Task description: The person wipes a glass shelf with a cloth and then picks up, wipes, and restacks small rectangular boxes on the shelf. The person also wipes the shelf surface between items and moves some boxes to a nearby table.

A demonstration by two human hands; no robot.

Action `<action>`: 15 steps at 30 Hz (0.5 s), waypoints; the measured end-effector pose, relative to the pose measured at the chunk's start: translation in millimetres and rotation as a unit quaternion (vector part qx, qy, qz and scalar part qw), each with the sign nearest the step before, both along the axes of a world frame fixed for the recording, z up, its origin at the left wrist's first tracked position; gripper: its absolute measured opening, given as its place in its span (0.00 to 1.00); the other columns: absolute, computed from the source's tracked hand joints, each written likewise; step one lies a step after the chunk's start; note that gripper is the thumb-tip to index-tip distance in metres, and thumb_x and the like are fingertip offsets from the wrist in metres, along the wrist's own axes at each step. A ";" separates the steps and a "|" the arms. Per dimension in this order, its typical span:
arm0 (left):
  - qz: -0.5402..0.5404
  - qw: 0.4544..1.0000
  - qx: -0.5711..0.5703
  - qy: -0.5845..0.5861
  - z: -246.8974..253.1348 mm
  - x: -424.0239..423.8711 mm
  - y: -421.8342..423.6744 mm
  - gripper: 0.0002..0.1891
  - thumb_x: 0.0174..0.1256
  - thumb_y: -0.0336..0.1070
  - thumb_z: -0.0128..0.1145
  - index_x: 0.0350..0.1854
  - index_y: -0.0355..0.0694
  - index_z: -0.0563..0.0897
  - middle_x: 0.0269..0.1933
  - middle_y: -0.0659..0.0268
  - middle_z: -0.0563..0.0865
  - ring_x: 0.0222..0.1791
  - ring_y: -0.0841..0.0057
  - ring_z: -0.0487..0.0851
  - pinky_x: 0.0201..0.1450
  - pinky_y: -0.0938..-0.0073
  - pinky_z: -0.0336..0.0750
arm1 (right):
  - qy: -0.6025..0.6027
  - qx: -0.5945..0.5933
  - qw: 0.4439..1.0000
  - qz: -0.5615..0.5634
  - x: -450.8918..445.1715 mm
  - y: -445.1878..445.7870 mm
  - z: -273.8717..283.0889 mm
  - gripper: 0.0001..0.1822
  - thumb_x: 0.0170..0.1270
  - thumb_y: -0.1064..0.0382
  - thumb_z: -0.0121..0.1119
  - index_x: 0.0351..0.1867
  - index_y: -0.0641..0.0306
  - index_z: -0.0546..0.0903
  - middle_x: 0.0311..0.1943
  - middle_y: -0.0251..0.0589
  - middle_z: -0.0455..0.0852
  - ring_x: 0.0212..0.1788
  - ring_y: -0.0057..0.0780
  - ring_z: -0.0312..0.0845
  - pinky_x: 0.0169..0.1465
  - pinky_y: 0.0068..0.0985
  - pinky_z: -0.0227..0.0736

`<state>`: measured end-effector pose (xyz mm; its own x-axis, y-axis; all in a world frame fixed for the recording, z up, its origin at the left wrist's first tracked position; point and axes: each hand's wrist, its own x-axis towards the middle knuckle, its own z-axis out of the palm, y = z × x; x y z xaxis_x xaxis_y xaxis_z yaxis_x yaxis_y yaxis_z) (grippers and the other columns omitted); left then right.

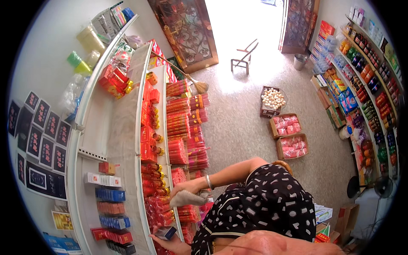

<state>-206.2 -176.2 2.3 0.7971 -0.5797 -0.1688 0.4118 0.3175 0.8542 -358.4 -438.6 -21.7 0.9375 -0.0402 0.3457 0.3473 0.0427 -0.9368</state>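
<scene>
My right hand (185, 189), with a silver bangle on its wrist, holds a crumpled grey cloth (188, 199) over the front of the shelves. Lower in the view, my left hand (170, 244) grips a small dark blue box (166, 233) close to the shelf edge. To the left is the dusty upper shelf board (124, 127). Rows of small boxes in blue (110, 194), white (103, 180) and red (112, 235) stand at its near end. Red packages with gold caps (154, 178) fill the tier below, just beyond both hands.
Bundled red sticks (178, 124) project from the lower tier. A broom (199, 85) leans past the shelf end. On the floor are cartons of pink packets (291, 148), a crate of eggs (273, 98) and a chair (244, 59). Drink shelves (366, 76) line the right wall.
</scene>
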 end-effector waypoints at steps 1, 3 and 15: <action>-0.017 0.999 -0.038 0.014 -13.6 7.7 13.5 0.26 0.72 0.60 0.44 0.54 0.41 0.78 0.52 0.60 0.83 0.53 0.71 0.78 0.50 0.65 0.76 | 0.026 0.010 0.998 -0.049 -7.6 -4.7 -3.1 0.15 0.59 0.64 0.61 0.45 0.71 0.80 0.37 0.40 0.84 0.41 0.26 0.77 0.47 0.26 0.72; -0.038 0.993 -0.104 0.047 -30.2 15.5 34.0 0.26 0.72 0.60 0.45 0.54 0.41 0.78 0.53 0.60 0.83 0.53 0.71 0.78 0.50 0.65 0.76 | 0.084 0.011 0.990 -0.109 -29.7 -10.3 -8.8 0.15 0.60 0.63 0.59 0.46 0.70 0.80 0.37 0.37 0.84 0.41 0.23 0.77 0.47 0.25 0.72; -0.225 0.939 -0.235 0.110 -70.0 41.6 69.6 0.24 0.70 0.57 0.47 0.52 0.40 0.79 0.54 0.59 0.83 0.51 0.70 0.79 0.48 0.65 0.77 | 0.282 0.243 0.770 -0.518 -178.6 -2.4 -125.2 0.16 0.66 0.58 0.58 0.49 0.65 0.83 0.35 0.34 0.85 0.37 0.21 0.78 0.40 0.26 0.76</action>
